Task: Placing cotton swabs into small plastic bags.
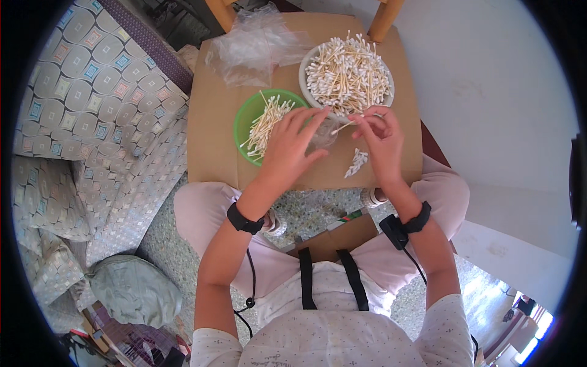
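Cardboard (213,144) beneath hands (287,145), left fingers (313,125) spread

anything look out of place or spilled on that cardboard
A small cluster of white pieces lies on the cardboard near the right hand, outside both the green bowl and the pale bowl, so it looks stray. They may be swab tips, but are too small to tell. Nothing else looks spilled or damaged.
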Motion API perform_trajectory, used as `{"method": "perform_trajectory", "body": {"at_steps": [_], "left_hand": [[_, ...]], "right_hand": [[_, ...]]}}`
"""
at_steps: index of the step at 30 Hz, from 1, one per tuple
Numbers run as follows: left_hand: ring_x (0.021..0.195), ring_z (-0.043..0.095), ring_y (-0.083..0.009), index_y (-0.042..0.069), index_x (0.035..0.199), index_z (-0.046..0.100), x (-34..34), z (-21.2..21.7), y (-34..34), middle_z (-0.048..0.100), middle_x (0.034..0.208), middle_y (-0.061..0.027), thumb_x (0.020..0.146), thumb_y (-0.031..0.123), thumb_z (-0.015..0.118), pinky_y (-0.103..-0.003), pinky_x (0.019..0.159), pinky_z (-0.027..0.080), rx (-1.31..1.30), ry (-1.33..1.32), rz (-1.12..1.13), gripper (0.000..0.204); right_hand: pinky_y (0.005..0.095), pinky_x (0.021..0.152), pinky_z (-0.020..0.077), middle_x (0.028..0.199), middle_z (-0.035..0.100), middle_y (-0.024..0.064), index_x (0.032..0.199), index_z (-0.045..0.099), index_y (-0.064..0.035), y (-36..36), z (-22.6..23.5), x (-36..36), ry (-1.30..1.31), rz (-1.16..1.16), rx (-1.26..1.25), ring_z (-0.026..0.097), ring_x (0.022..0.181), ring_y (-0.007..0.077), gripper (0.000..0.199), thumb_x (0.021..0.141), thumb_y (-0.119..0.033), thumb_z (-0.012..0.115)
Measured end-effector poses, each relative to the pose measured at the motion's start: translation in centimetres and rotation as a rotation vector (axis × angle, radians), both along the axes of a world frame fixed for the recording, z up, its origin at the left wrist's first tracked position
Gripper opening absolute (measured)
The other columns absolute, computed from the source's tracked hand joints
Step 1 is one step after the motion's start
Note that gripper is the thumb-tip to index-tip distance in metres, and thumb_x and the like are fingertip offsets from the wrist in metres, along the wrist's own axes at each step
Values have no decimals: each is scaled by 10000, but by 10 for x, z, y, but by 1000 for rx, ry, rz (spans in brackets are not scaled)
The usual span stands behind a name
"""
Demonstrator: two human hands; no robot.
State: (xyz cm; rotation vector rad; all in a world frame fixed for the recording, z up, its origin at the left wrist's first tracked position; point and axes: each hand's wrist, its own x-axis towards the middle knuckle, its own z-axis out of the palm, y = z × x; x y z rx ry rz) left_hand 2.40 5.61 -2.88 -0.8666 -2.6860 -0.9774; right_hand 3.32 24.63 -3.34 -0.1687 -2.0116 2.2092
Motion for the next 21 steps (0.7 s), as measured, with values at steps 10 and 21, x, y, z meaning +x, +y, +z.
{"method": "perform_trajectory", "body": {"at_steps": [10,21], "left_hand": [[1039,551,-306,103,1310,502,2,-6,-2,565,1141,-123,758,148,726,-382,903,447,114,-104,58,598],[964,594,-274,108,1337,474,2,0,6,594,1073,-127,793,112,691,-346,791,490,271,-74,118,587]], "right_hand": [[226,659,513,916,671,65,920,575,-3,-11,-2,-2,-34,107,-44,614,785,92,139,846,-58,679],[289,701,483,1157,538,78,1017,688,-53,-16,-6,-2,299,326,510,605,835,165,179,858,-125,647]]}}
